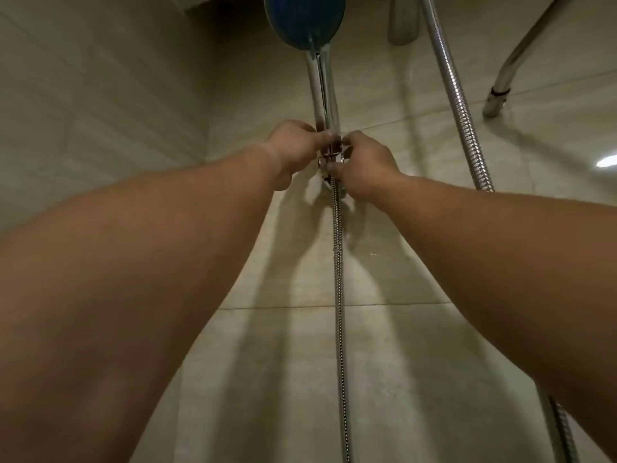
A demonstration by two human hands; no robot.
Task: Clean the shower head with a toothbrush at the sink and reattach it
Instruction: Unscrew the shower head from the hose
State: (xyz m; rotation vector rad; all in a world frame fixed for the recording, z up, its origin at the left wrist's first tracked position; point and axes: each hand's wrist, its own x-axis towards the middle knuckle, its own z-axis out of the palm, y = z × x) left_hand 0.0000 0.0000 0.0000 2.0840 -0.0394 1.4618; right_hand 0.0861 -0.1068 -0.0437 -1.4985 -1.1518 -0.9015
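Both forearms are bare from the lower frame edges up to the fingers (329, 139), with no sleeves, watch, bracelet or rings showing. The left hand (293, 145) and right hand (365, 163) are ungloved. Fine hair shows on the forearms.

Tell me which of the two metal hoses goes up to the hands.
The middle hose: it runs straight up to the joint under the shower head, where both hands meet. The other hose hangs apart on the right, touched by neither hand.
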